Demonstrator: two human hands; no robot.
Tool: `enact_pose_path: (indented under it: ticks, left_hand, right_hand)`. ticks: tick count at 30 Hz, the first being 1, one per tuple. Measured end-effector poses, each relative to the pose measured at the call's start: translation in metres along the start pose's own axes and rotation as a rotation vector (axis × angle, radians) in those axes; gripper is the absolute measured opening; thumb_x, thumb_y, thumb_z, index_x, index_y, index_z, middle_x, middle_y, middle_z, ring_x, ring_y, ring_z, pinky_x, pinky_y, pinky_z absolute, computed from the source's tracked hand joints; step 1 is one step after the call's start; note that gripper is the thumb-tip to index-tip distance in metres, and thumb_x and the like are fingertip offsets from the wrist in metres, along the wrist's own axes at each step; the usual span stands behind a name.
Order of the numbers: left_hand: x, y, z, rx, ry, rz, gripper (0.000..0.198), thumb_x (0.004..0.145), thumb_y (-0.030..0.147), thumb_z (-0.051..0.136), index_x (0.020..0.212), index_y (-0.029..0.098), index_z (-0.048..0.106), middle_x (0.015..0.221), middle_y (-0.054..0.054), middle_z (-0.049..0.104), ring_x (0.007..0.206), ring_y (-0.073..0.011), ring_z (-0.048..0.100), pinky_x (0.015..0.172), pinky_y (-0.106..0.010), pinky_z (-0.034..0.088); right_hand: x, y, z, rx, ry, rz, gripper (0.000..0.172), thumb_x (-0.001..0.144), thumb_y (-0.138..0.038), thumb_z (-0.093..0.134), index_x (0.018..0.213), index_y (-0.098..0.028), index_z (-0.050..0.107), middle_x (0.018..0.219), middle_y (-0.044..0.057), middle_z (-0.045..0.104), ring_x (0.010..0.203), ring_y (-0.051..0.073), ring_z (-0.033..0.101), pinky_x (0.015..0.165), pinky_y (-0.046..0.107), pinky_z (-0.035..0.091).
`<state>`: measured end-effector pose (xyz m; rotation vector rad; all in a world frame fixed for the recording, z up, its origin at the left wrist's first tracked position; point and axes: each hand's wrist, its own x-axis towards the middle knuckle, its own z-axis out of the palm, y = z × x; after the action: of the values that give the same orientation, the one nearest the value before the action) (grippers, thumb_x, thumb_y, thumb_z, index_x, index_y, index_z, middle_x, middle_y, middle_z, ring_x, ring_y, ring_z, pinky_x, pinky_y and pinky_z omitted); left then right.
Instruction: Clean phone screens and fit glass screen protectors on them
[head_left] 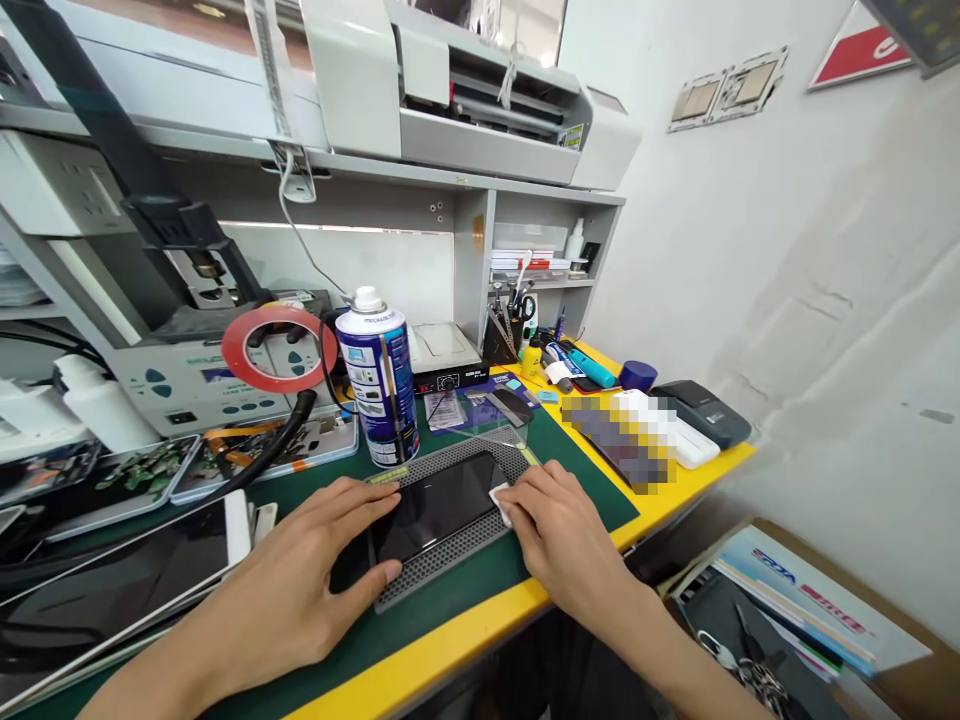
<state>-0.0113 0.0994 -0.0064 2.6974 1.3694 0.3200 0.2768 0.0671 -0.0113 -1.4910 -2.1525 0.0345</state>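
Observation:
A black phone (439, 505) lies screen-up on a grey perforated pad (450, 555) on the green mat (480, 590). My left hand (300, 590) rests at the phone's left end, fingers on its top edge and thumb at its lower corner, holding it in place. My right hand (559, 530) is at the phone's right end, its fingers pressed on a small white wipe (501, 500) against the screen.
A blue and white spray can (379, 380) stands just behind the phone. A roll of red tape (274, 345) sits on a grey machine (187, 370). Phones and opened devices (150, 470) lie at left. Tools and bottles (555, 360) crowd the yellow edge (480, 625). A box of booklets (795, 600) stands at lower right.

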Motion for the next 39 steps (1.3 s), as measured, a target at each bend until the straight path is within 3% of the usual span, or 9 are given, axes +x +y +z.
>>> enact_pose_path:
  ticks: [3, 7, 10, 13, 19, 23, 26, 32, 39]
  left_hand:
    - [-0.001, -0.001, 0.001, 0.001, 0.017, -0.004, 0.061, 0.092, 0.059, 0.054, 0.144, 0.027, 0.052, 0.149, -0.005, 0.054, 0.137, -0.0321, 0.050, 0.112, -0.050, 0.047]
    - [-0.002, 0.000, 0.003, -0.011, 0.061, 0.007, 0.059, 0.091, 0.057, 0.057, 0.142, 0.028, 0.056, 0.147, -0.005, 0.056, 0.136, -0.0320, 0.051, 0.111, -0.049, 0.048]
    - [-0.002, 0.001, 0.002, -0.011, 0.055, 0.008, 0.060, 0.090, 0.058, 0.057, 0.142, 0.028, 0.056, 0.146, -0.004, 0.057, 0.136, -0.0315, 0.051, 0.111, -0.048, 0.048]
    - [-0.001, 0.001, 0.000, -0.004, 0.064, 0.009, 0.059, 0.090, 0.059, 0.056, 0.141, 0.029, 0.057, 0.145, -0.003, 0.059, 0.134, -0.0317, 0.053, 0.110, -0.048, 0.049]
    - [-0.001, 0.003, 0.002, -0.019, 0.099, 0.026, 0.057, 0.090, 0.056, 0.057, 0.140, 0.028, 0.058, 0.144, -0.005, 0.059, 0.133, -0.0311, 0.055, 0.107, -0.045, 0.051]
    - [-0.002, 0.008, 0.007, -0.043, 0.206, -0.024, 0.056, 0.089, 0.057, 0.058, 0.135, 0.026, 0.063, 0.141, -0.007, 0.062, 0.132, -0.0329, 0.055, 0.106, -0.047, 0.051]
    - [-0.002, 0.007, 0.004, -0.039, 0.155, -0.004, 0.056, 0.089, 0.057, 0.058, 0.136, 0.027, 0.061, 0.142, -0.006, 0.061, 0.132, -0.0320, 0.055, 0.107, -0.046, 0.051]
    - [-0.002, 0.001, 0.000, -0.027, 0.079, 0.016, 0.057, 0.091, 0.055, 0.057, 0.142, 0.028, 0.056, 0.146, -0.003, 0.057, 0.134, -0.0310, 0.053, 0.109, -0.046, 0.050]
    - [-0.002, 0.004, 0.003, -0.014, 0.068, 0.005, 0.057, 0.091, 0.055, 0.056, 0.141, 0.028, 0.055, 0.148, -0.004, 0.055, 0.136, -0.0324, 0.050, 0.111, -0.049, 0.047]
  right_hand:
    - [-0.001, 0.003, -0.004, -0.074, -0.019, -0.021, 0.028, 0.097, -0.007, 0.047, 0.103, -0.019, 0.071, 0.095, 0.008, 0.067, 0.087, 0.023, 0.053, 0.075, 0.038, 0.046]
    - [-0.012, -0.004, -0.004, -0.232, 0.022, -0.140, 0.033, 0.098, -0.012, 0.047, 0.124, -0.018, 0.067, 0.127, 0.012, 0.066, 0.113, 0.031, 0.054, 0.091, 0.048, 0.048]
    - [-0.022, -0.008, -0.003, -0.303, 0.027, -0.190, 0.041, 0.101, -0.027, 0.046, 0.139, -0.017, 0.058, 0.145, 0.009, 0.057, 0.134, 0.037, 0.045, 0.108, 0.059, 0.037]
    - [-0.024, -0.007, -0.003, -0.308, -0.030, -0.185, 0.047, 0.103, -0.033, 0.042, 0.147, -0.019, 0.050, 0.153, 0.005, 0.048, 0.144, 0.038, 0.035, 0.116, 0.064, 0.026]
    - [-0.003, -0.001, 0.000, -0.246, -0.131, -0.142, 0.050, 0.106, -0.038, 0.032, 0.151, -0.020, 0.044, 0.156, 0.003, 0.042, 0.149, 0.035, 0.027, 0.120, 0.066, 0.016]
    - [0.017, -0.001, 0.005, -0.207, -0.157, -0.122, 0.054, 0.106, -0.043, 0.027, 0.152, -0.017, 0.043, 0.156, 0.006, 0.042, 0.150, 0.035, 0.025, 0.120, 0.067, 0.015]
    - [0.024, -0.001, 0.006, -0.185, -0.175, -0.112, 0.057, 0.106, -0.045, 0.025, 0.152, -0.017, 0.042, 0.157, 0.007, 0.041, 0.150, 0.035, 0.023, 0.120, 0.066, 0.016]
    - [0.000, -0.002, -0.001, -0.181, -0.199, -0.115, 0.055, 0.106, -0.045, 0.029, 0.156, -0.022, 0.034, 0.161, 0.002, 0.031, 0.152, 0.033, 0.020, 0.121, 0.065, 0.013]
    - [-0.028, -0.002, -0.011, -0.243, -0.221, -0.140, 0.054, 0.105, -0.035, 0.035, 0.157, -0.021, 0.032, 0.161, 0.002, 0.030, 0.150, 0.035, 0.024, 0.117, 0.069, 0.025]
